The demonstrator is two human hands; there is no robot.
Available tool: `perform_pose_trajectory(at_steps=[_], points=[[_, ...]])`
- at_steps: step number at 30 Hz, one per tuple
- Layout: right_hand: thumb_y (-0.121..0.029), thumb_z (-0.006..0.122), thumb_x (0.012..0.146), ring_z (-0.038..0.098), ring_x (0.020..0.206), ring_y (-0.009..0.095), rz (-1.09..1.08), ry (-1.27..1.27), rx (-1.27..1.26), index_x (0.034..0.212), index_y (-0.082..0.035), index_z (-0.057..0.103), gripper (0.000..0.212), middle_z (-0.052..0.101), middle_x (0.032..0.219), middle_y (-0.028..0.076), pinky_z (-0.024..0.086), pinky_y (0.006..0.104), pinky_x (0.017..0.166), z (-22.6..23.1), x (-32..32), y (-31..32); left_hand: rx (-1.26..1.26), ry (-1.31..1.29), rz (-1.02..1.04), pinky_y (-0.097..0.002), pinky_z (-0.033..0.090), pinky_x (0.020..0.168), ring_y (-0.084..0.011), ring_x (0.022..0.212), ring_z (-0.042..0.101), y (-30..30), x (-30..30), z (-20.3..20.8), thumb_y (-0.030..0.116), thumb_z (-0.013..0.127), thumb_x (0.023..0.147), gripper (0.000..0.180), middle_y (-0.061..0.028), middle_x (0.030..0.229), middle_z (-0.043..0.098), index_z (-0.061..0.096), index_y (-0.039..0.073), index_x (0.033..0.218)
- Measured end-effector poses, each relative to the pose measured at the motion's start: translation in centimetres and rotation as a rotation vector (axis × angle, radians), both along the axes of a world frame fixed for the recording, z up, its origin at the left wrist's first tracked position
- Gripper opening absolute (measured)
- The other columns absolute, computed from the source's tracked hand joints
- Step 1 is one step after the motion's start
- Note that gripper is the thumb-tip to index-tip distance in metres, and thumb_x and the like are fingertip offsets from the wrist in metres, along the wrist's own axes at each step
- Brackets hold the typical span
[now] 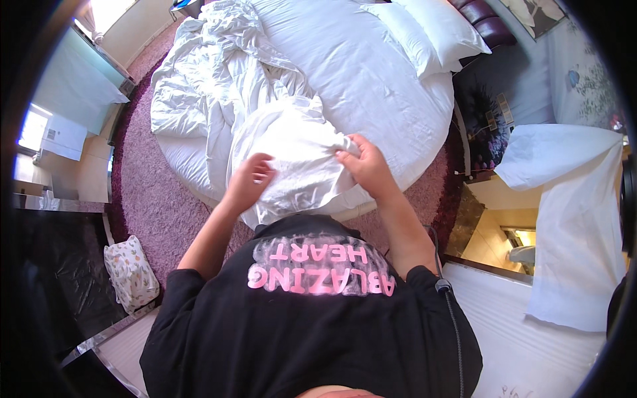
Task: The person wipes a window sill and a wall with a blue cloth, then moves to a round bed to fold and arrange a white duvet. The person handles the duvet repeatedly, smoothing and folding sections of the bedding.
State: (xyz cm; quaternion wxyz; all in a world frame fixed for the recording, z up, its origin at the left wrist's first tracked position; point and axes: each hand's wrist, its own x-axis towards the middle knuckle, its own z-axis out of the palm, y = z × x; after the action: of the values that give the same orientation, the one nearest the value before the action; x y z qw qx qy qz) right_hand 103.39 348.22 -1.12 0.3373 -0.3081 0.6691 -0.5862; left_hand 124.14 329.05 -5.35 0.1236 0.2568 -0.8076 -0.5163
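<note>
Your left hand and right hand pinch a white sheet, fingers closed; the bed lies at twelve o'clock. Next, judge an even spread.

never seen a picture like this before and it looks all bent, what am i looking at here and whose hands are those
This is one picture from a wide fisheye camera worn on a person's head, looking down. That lens is why straight edges curve near the rim. The black T-shirt at the bottom is the wearer's own chest, and the two bare forearms coming up from it are theirs too.

In front of them is a round bed with a white sheet, standing on a purple shaggy rug. A crumpled white duvet lies on the bed's left side, and white pillows sit at the far right.

Both hands are on a bunched piece of white bedding at the near edge of the bed: the right hand pinches it, and the left hand is closed on it lower down. A small patterned pillow lies on the floor to the left.
</note>
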Motion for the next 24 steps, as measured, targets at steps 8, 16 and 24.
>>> perform_pose_trajectory(at_steps=[8, 16, 24], points=[[-0.02, 0.062, 0.088, 0.061, 0.093, 0.015, -0.005, -0.041, -0.061, 0.124, 0.003, 0.048, 0.044, 0.064, 0.104, 0.012, 0.048, 0.0283, 0.078, -4.8, 2.8, 0.8, -0.36, -0.047, -0.167, -0.0377, 0.048, 0.087, -0.0325, 0.103, 0.061, 7.0, -5.2, -1.5, 0.016, 0.079, 0.068, 0.077, -0.0197, 0.109, 0.062, 0.041, 0.005, 0.133], [-0.033, 0.046, 0.098, 0.059, 0.104, 0.021, 0.161, -0.592, 0.056, 0.128, -0.006, 0.045, 0.041, 0.062, 0.115, 0.013, 0.047, 0.0353, 0.086, -7.1, -1.1, 3.2, 0.837, 0.222, 0.384, -0.0328, 0.051, 0.08, -0.0176, 0.088, 0.062, 7.2, -4.1, -2.0, 0.004, 0.064, 0.078, 0.033, -0.0106, 0.099, 0.067, 0.063, -0.002, 0.11], [-0.037, 0.046, 0.098, 0.062, 0.102, 0.026, 0.159, -1.172, -0.046, 0.127, -0.001, 0.049, 0.047, 0.06, 0.119, 0.014, 0.049, 0.0374, 0.091, -14.8, 0.5, -0.8, -0.038, -0.107, -0.239, -0.0338, 0.048, 0.083, -0.0212, 0.094, 0.064, 12.6, -3.2, -2.4, 0.01, 0.075, 0.069, 0.046, -0.014, 0.098, 0.068, 0.061, 0.002, 0.112]])
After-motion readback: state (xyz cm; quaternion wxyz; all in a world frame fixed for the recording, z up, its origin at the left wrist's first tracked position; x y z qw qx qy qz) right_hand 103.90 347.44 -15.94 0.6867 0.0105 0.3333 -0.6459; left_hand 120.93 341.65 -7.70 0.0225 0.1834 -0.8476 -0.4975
